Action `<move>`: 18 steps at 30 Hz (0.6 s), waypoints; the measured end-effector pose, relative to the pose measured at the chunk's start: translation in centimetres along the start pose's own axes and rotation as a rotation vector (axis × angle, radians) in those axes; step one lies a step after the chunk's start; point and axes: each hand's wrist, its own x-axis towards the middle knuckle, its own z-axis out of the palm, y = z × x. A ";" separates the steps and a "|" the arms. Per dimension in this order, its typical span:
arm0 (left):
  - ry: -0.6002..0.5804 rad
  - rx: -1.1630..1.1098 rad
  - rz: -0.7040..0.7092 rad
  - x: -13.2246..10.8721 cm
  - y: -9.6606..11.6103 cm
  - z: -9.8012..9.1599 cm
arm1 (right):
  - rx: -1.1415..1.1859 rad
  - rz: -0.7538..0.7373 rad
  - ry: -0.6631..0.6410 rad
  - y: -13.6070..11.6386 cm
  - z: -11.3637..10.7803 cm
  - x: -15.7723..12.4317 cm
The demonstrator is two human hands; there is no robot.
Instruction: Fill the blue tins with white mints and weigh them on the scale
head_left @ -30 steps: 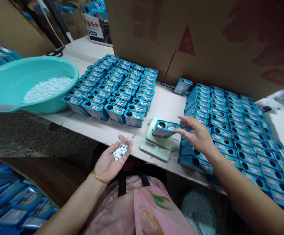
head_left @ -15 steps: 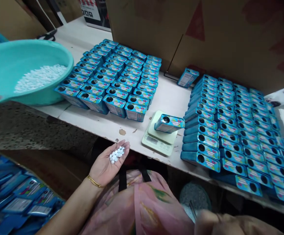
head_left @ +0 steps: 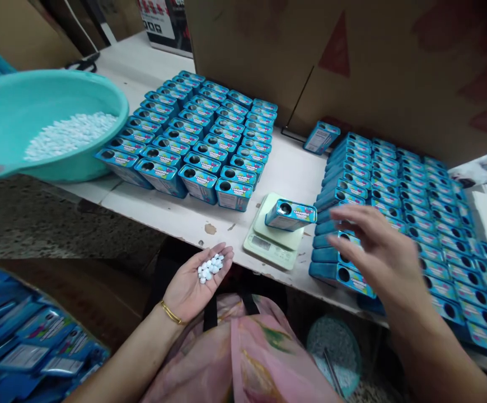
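My left hand (head_left: 197,285) lies palm up in front of the table edge, slightly cupped, with a small heap of white candies (head_left: 210,267) in it. Over the right-hand block of tins my right hand (head_left: 378,252) is raised, blurred, thumb and fingers apart with nothing seen between them. Just left of its fingertips, a blue candy tin (head_left: 291,215) with a dark round hole in its top stands on a pale green kitchen scale (head_left: 268,246). The scale's display is too small to read.
A turquoise basin (head_left: 120,106) of white candies stands at the left. Rows of blue tins (head_left: 199,176) fill the table's middle left, and more tins (head_left: 411,184) its right. A box of blue packages (head_left: 42,341) sits below left. A bucket (head_left: 336,352) stands under the table.
My right hand has risen from the lower right edge to beside the tin on the scale. My left hand, still bearing candies, has shifted slightly right.
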 end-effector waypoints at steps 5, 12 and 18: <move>-0.082 -0.004 -0.014 1.2 -0.4 2.7 | 0.089 0.142 -0.273 6.7 4.6 3.9; -0.108 -0.035 0.047 4.1 -1.2 6.3 | -0.167 -0.226 -0.223 1.1 4.9 3.6; -0.159 -0.126 0.055 6.0 -2.0 7.8 | -0.588 -0.590 -0.254 -2.3 4.9 3.1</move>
